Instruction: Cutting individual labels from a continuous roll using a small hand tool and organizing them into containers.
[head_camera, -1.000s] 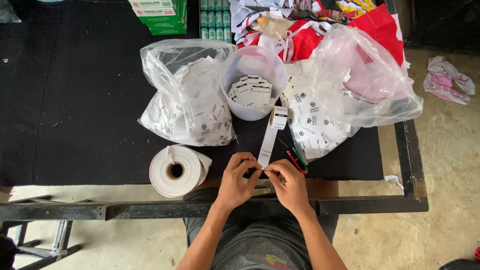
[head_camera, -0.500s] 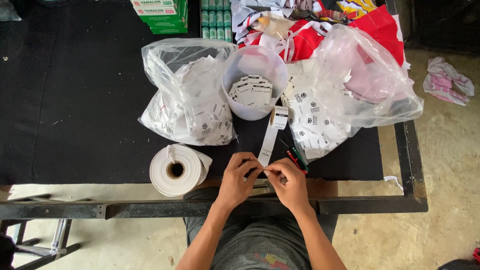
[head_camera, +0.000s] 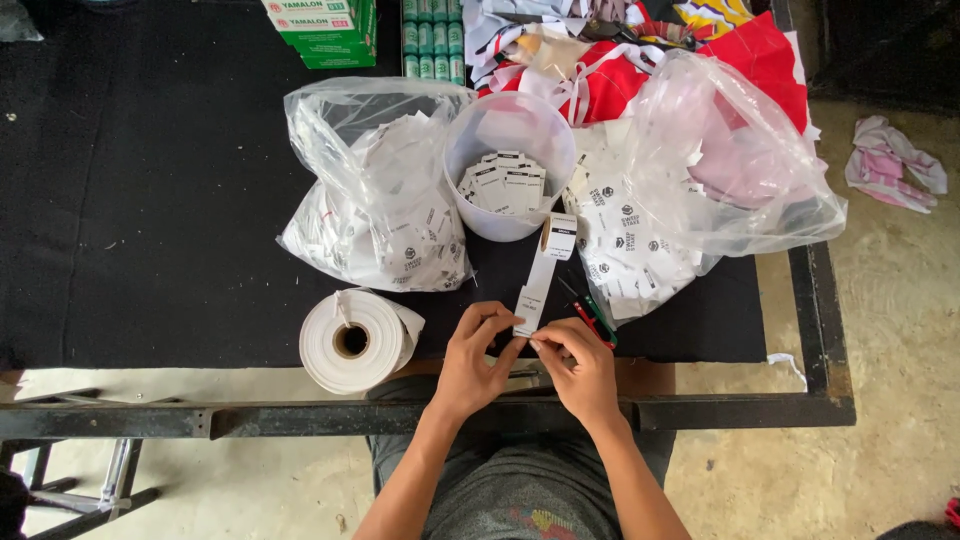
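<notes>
Your left hand (head_camera: 470, 365) and right hand (head_camera: 580, 365) pinch the near end of the white label strip (head_camera: 540, 275) at the desk (head_camera: 150, 200) edge, fingers closed on it. Its small roll lies beside the tub of cut labels (head_camera: 508, 180), within reach.

1. Both forearms are bare; no sleeves reach them.
2. The left hand (head_camera: 478, 362) and right hand (head_camera: 578, 368) wear no gloves, and no rings or watch can be made out.
3. The shirt (head_camera: 510, 495) is grey and mottled, with a small reddish print at the lower middle.
</notes>
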